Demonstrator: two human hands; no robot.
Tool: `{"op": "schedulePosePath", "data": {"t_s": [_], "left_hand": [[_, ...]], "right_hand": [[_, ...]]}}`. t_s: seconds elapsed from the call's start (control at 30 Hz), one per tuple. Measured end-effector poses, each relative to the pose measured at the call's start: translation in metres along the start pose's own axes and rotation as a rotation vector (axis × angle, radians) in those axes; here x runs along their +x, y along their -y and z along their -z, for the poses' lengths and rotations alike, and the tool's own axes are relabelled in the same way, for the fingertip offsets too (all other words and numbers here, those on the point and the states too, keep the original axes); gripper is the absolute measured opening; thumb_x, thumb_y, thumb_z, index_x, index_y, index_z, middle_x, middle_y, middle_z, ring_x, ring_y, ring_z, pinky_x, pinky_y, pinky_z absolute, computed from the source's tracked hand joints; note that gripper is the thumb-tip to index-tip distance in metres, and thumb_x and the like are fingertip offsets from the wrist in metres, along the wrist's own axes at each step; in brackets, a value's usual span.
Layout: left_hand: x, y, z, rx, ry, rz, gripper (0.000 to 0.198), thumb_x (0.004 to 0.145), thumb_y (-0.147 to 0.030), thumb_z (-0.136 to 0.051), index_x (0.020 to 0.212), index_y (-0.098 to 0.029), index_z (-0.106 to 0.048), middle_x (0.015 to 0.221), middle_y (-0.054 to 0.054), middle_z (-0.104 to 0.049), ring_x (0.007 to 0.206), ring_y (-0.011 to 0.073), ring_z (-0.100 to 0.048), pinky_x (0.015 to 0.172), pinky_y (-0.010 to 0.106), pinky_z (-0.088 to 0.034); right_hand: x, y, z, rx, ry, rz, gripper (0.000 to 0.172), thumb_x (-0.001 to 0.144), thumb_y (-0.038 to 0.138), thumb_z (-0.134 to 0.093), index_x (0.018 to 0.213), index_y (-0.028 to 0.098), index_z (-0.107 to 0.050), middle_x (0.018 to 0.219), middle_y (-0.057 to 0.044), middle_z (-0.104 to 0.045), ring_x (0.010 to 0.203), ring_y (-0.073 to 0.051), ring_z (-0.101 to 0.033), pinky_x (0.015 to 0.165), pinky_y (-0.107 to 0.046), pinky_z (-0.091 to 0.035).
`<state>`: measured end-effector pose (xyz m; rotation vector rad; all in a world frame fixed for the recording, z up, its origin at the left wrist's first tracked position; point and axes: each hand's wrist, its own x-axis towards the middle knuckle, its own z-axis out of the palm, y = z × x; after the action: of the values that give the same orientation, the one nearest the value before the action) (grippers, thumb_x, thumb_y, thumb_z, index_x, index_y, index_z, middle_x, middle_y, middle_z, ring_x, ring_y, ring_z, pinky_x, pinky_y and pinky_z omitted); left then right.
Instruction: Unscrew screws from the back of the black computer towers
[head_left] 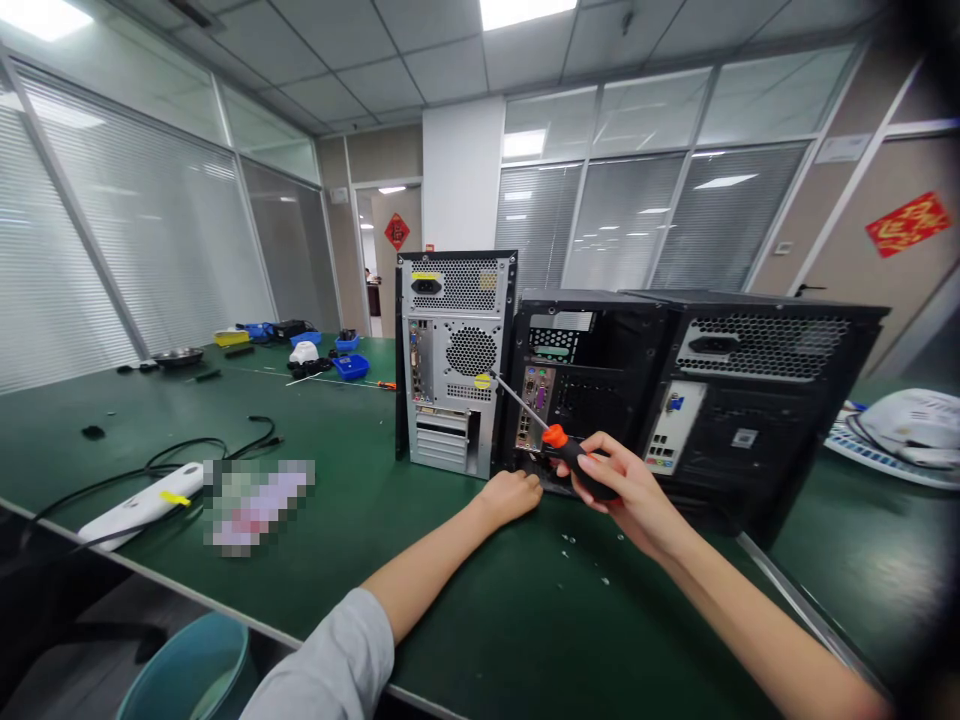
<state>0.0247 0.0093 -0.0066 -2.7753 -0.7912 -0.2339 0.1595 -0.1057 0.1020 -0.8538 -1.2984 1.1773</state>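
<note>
Right grip [621,478] tightly curled, left grip [512,493] seemingly half-curled

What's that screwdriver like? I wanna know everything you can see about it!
The screwdriver has a thin, straight shaft that looks like shiny metal, and a black handle with an orange collar, perhaps plastic. The right hand has its grip around the handle. The tool slants up and leftward, its tip at a computer's silver back panel, just right of a yellow sticker. Whether it touches is too small to tell.

An office with a workshop's look: glass walls [274,140] with blinds [135,210] at left, tiled ceiling [420,45] along the top, computer cases [600,395] on a green table [480,620] mid-frame.
</note>
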Motion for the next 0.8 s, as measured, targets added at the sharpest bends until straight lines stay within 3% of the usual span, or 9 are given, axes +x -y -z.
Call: {"op": "schedulePosePath", "data": {"t_s": [0.2, 0.27, 0.37, 0.53, 0.63, 0.7, 0.8], "left_hand": [[-0.007, -0.003, 0.011, -0.165, 0.005, 0.13, 0.02, 0.082, -0.005, -0.042, 0.087, -0.007, -0.061, 0.083, 0.014, -0.065, 0.085, 0.0253, -0.064, 0.069, 0.037, -0.052], [-0.012, 0.001, 0.021, -0.259, -0.008, 0.189, 0.019, 0.08, -0.003, -0.043, 0.083, -0.008, -0.062, 0.078, 0.014, -0.066, 0.078, 0.0237, -0.065, 0.069, 0.035, -0.052], [-0.026, 0.014, 0.042, -0.46, -0.072, 0.226, 0.012, 0.076, -0.006, -0.052, 0.076, -0.014, -0.061, 0.075, 0.006, -0.067, 0.075, 0.0161, -0.065, 0.072, 0.026, -0.05], [-0.062, 0.04, 0.09, -0.799, -0.279, 0.357, 0.017, 0.079, -0.011, -0.051, 0.095, -0.012, -0.053, 0.09, 0.007, -0.067, 0.077, 0.0103, -0.066, 0.067, 0.019, -0.05], [-0.081, 0.047, 0.112, -1.446, -0.63, 0.453, 0.027, 0.064, -0.019, -0.072, 0.085, -0.014, -0.057, 0.084, 0.004, -0.067, 0.079, 0.0113, -0.065, 0.075, 0.023, -0.051], [-0.089, 0.046, 0.12, -1.638, -0.773, 0.474, 0.027, 0.057, -0.02, -0.078, 0.077, -0.014, -0.06, 0.078, 0.001, -0.067, 0.074, 0.0082, -0.063, 0.073, 0.02, -0.049], [-0.092, 0.041, 0.12, -1.83, -0.875, 0.495, 0.028, 0.051, -0.022, -0.082, 0.069, -0.014, -0.064, 0.072, 0.0, -0.066, 0.065, 0.0055, -0.06, 0.065, 0.016, -0.048]], "right_hand": [[0.004, 0.001, -0.003, -0.064, 0.02, 0.007, 0.028, 0.075, 0.037, -0.065, 0.079, 0.021, -0.042, 0.079, -0.002, -0.066, 0.049, -0.007, -0.046, 0.041, -0.019, -0.026], [0.004, 0.002, -0.001, -0.1, 0.017, 0.02, 0.028, 0.076, 0.038, -0.064, 0.08, 0.022, -0.042, 0.078, -0.002, -0.065, 0.05, -0.007, -0.046, 0.041, -0.019, -0.026], [0.002, 0.004, 0.004, -0.19, 0.007, 0.044, 0.028, 0.077, 0.039, -0.063, 0.083, 0.023, -0.041, 0.078, -0.001, -0.065, 0.051, -0.008, -0.046, 0.042, -0.019, -0.029], [-0.005, 0.017, 0.011, -0.447, 0.002, 0.121, 0.027, 0.078, 0.042, -0.06, 0.091, 0.023, -0.045, 0.076, 0.0, -0.063, 0.054, -0.009, -0.047, 0.05, -0.022, -0.038], [-0.009, 0.025, 0.01, -0.653, -0.03, 0.214, 0.028, 0.078, 0.043, -0.06, 0.096, 0.023, -0.05, 0.077, -0.001, -0.063, 0.064, -0.013, -0.056, 0.059, -0.025, -0.046], [-0.012, 0.028, 0.009, -0.759, -0.06, 0.286, 0.029, 0.078, 0.044, -0.059, 0.098, 0.024, -0.053, 0.086, -0.003, -0.064, 0.076, -0.017, -0.061, 0.067, -0.027, -0.049], [-0.017, 0.029, 0.007, -0.929, -0.08, 0.373, 0.027, 0.08, 0.042, -0.056, 0.101, 0.024, -0.055, 0.091, -0.003, -0.065, 0.078, -0.017, -0.063, 0.069, -0.028, -0.051]]}}
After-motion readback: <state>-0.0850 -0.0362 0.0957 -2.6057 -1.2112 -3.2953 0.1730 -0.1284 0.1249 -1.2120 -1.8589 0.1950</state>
